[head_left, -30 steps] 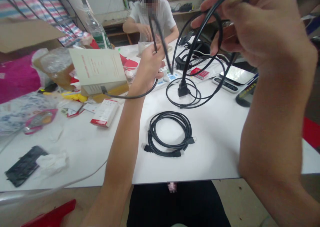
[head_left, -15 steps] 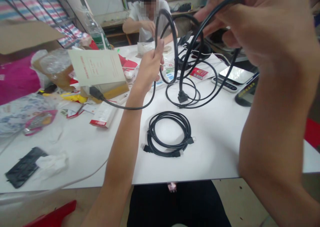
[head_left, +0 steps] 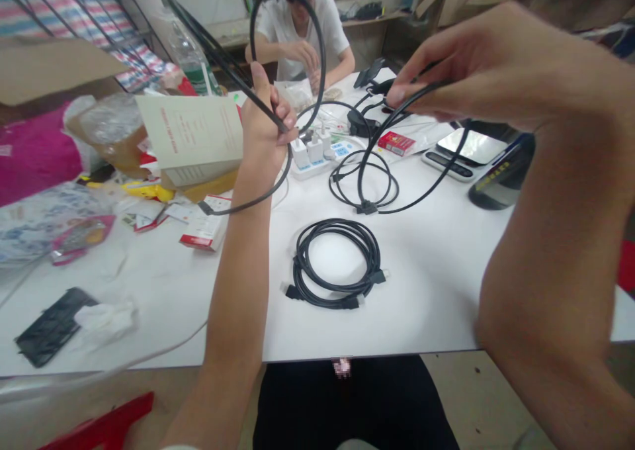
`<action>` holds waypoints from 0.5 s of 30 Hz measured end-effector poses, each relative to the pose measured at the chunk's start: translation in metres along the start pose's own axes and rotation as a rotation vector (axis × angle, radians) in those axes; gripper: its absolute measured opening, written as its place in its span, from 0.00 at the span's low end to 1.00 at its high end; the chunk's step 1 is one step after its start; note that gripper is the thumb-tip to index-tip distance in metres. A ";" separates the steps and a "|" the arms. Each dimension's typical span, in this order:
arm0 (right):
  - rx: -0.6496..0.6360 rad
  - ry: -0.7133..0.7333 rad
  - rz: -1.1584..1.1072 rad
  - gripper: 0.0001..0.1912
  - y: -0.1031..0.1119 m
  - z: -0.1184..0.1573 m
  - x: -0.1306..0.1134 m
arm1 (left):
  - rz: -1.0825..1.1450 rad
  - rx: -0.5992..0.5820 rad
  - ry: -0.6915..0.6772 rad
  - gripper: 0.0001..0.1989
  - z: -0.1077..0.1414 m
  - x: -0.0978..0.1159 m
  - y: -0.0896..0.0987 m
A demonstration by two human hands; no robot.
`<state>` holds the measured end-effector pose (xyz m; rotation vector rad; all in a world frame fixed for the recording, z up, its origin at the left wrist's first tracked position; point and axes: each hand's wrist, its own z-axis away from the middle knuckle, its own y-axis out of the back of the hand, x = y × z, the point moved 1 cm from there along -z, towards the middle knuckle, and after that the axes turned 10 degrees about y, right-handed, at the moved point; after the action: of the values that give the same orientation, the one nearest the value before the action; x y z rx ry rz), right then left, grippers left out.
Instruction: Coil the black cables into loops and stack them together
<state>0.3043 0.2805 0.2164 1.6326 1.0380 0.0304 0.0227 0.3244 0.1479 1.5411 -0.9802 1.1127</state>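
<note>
My left hand (head_left: 270, 116) is closed around a black cable (head_left: 321, 46), whose loops rise above the fist. One plug end hangs out to the left, over my forearm. Farther right, my right hand (head_left: 446, 73) pinches black cable between thumb and fingers above the table. From it a strand drops to a dark connector (head_left: 367, 207) on the tabletop, beside a loose loop of thin cable (head_left: 391, 179). Between my forearms lies a coiled black cable bundle (head_left: 300, 265) with several plug ends showing. Whether both hands hold the same cable I cannot fully trace.
A white power strip (head_left: 310, 170) with chargers stands beyond my left wrist. To the right are a kitchen scale (head_left: 449, 164) and a dark container (head_left: 499, 182). Boxes and bags crowd the left, near a black packet (head_left: 54, 327). A person (head_left: 327, 23) sits opposite.
My right hand has come down and more into view, still with cable. The loops at my left hand have shifted left and upward. The coiled bundle stays put.
</note>
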 end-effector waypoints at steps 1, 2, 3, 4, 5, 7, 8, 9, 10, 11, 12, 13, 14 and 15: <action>-0.137 -0.016 0.131 0.16 -0.002 -0.003 0.003 | -0.040 -0.002 0.020 0.44 0.002 0.003 -0.001; -0.266 -0.040 0.220 0.19 -0.006 -0.007 0.007 | -0.082 -0.012 0.033 0.43 0.004 0.005 -0.002; -0.369 -0.068 0.255 0.22 -0.009 -0.011 0.010 | -0.118 -0.025 0.037 0.43 0.006 0.008 -0.004; -0.431 -0.093 0.276 0.24 -0.013 -0.014 0.012 | -0.142 -0.041 0.037 0.44 0.008 0.011 -0.006; -0.466 -0.118 0.288 0.26 -0.017 -0.017 0.013 | -0.145 -0.057 0.033 0.44 0.009 0.013 -0.008; -0.503 -0.157 0.309 0.26 -0.025 -0.021 0.015 | -0.092 -0.073 0.020 0.43 0.013 0.018 -0.012; -0.519 -0.168 0.314 0.27 -0.029 -0.023 0.016 | -0.046 -0.074 0.011 0.42 0.015 0.020 -0.015; -0.539 -0.169 0.314 0.27 -0.033 -0.024 0.017 | 0.001 -0.075 -0.001 0.40 0.017 0.022 -0.017; -0.557 -0.159 0.314 0.28 -0.036 -0.026 0.018 | 0.045 -0.075 -0.015 0.38 0.019 0.024 -0.019; -0.575 -0.140 0.310 0.30 -0.039 -0.027 0.019 | 0.087 -0.069 -0.029 0.37 0.021 0.026 -0.021; -0.589 -0.123 0.306 0.33 -0.042 -0.029 0.020 | 0.119 -0.073 -0.037 0.36 0.023 0.028 -0.022; -0.601 -0.111 0.298 0.36 -0.045 -0.030 0.022 | 0.140 -0.079 -0.038 0.35 0.025 0.030 -0.024; -0.606 -0.102 0.287 0.39 -0.048 -0.032 0.023 | 0.148 -0.087 -0.032 0.35 0.027 0.032 -0.025; -0.603 -0.097 0.281 0.41 -0.050 -0.033 0.023 | 0.146 -0.090 -0.022 0.36 0.028 0.033 -0.026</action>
<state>0.2713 0.3192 0.1774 1.1958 0.6319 0.4094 0.0611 0.2999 0.1701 1.4303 -1.1574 1.1387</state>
